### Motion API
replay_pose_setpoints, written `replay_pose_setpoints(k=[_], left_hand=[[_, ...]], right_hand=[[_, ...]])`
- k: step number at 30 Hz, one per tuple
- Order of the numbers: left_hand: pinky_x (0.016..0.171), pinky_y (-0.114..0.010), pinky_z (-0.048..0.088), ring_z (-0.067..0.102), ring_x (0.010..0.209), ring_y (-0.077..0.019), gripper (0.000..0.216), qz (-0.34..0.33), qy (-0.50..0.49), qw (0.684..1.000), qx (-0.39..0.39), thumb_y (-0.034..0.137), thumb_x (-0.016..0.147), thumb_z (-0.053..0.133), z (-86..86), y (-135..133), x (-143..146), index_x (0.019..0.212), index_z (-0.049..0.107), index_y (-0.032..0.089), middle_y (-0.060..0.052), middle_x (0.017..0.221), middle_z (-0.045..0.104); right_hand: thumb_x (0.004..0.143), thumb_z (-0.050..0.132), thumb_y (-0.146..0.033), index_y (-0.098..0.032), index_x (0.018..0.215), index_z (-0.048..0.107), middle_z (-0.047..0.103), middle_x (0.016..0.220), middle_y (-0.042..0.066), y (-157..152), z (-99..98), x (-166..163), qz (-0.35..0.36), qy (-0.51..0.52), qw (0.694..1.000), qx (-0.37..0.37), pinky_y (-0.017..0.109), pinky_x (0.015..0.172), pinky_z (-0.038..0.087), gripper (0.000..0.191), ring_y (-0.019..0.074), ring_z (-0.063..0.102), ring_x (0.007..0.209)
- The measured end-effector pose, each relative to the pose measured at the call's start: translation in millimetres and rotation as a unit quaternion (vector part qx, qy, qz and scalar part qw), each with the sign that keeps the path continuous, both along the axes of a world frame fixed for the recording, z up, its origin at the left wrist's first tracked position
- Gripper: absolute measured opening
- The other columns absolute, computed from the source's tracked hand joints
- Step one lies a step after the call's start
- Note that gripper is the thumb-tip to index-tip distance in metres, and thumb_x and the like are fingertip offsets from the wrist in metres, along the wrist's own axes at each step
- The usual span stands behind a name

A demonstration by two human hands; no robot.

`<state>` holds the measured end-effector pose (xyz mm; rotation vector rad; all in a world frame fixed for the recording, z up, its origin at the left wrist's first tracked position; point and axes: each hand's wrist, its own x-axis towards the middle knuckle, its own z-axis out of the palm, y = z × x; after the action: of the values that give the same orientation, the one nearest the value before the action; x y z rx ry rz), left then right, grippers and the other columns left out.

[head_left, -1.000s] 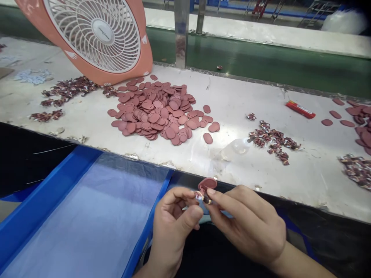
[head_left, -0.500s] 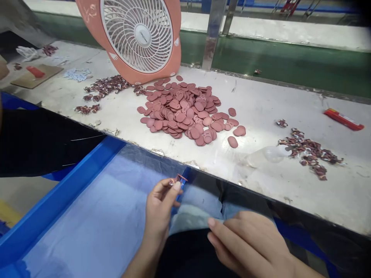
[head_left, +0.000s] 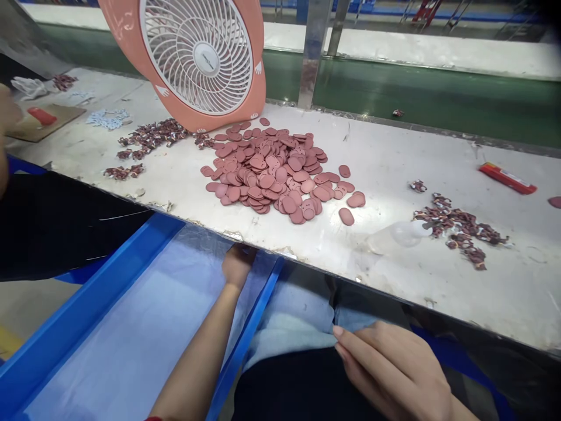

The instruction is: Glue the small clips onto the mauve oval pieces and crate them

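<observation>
My left hand (head_left: 237, 266) reaches into the far end of a blue bin (head_left: 144, 257) with a pale lining, partly beneath the table edge. Its fingers are hidden there, and so is anything in them. My right hand (head_left: 392, 365) hovers above my lap, thumb and fingers pressed together; whatever they may hold does not show. On the white table (head_left: 307, 251) in front lies a heap of reddish oval pieces (head_left: 267, 175), some with small holes like a snout. A translucent squeeze bottle (head_left: 401, 234) lies on its side right of the heap.
A pink fan (head_left: 205, 58) stands behind the heap. Small brown tied bits (head_left: 460, 225) lie at right near a red packet (head_left: 508, 178), with more brown bits (head_left: 153, 137) at left. Pale blue pieces (head_left: 108, 118) lie farther left. Another person's arm (head_left: 6, 128) shows at the left edge.
My left hand has gone from above the bin's near side, holding a small reddish oval piece with brown bits, forward and down under the table edge. The right hand stays pinched, slightly shifted.
</observation>
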<state>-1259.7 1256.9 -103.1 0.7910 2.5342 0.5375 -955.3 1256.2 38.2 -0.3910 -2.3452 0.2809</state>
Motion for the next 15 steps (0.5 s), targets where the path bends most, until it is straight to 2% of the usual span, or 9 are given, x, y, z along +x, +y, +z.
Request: replay_pose_setpoints(k=[5,9,12,15], left_hand=[[0.086,-0.044,0.055,0.068,0.096,-0.0226,0.030,-0.013,0.034,0.999,-0.021,0.043,0.092,0.062,-7.9,3.2,-1.5,0.103,0.067,0.016,-0.007,0.105,0.071],[0.085,-0.043,0.055,0.068,0.094,-0.0222,0.030,-0.018,0.051,0.999,0.000,0.043,0.091,0.062,-11.4,5.8,-3.5,0.102,0.068,0.016,-0.007,0.103,0.071],[0.081,-0.041,0.055,0.068,0.088,-0.0206,0.028,-0.014,0.074,0.996,0.050,0.042,0.090,0.064,-10.5,2.2,-3.5,0.097,0.067,0.016,-0.005,0.096,0.071],[0.075,-0.038,0.055,0.065,0.082,-0.0188,0.026,0.009,0.134,0.978,0.162,0.041,0.091,0.061,0.4,-10.9,5.4,0.096,0.064,0.015,-0.004,0.093,0.067]], right_hand=[[0.086,0.062,-0.001,-0.009,0.107,0.065,0.067,0.067,0.003,1.8,-5.8,6.6,-0.015,0.002,1.000,-0.015,0.025,0.047,0.047,0.023,0.0120,0.057,0.051],[0.084,0.064,0.000,-0.008,0.110,0.065,0.068,0.070,0.004,2.5,-9.8,9.5,-0.017,0.003,1.000,-0.023,0.027,0.048,0.048,0.027,0.0134,0.059,0.054],[0.084,0.065,-0.001,-0.009,0.112,0.065,0.068,0.072,0.004,4.6,-8.9,14.0,-0.025,0.002,0.999,-0.028,0.027,0.050,0.049,0.030,0.0131,0.060,0.057],[0.083,0.069,-0.001,-0.012,0.115,0.066,0.068,0.076,0.002,11.4,-6.9,24.3,-0.071,0.020,0.997,-0.026,0.026,0.055,0.050,0.034,0.0123,0.061,0.061]])
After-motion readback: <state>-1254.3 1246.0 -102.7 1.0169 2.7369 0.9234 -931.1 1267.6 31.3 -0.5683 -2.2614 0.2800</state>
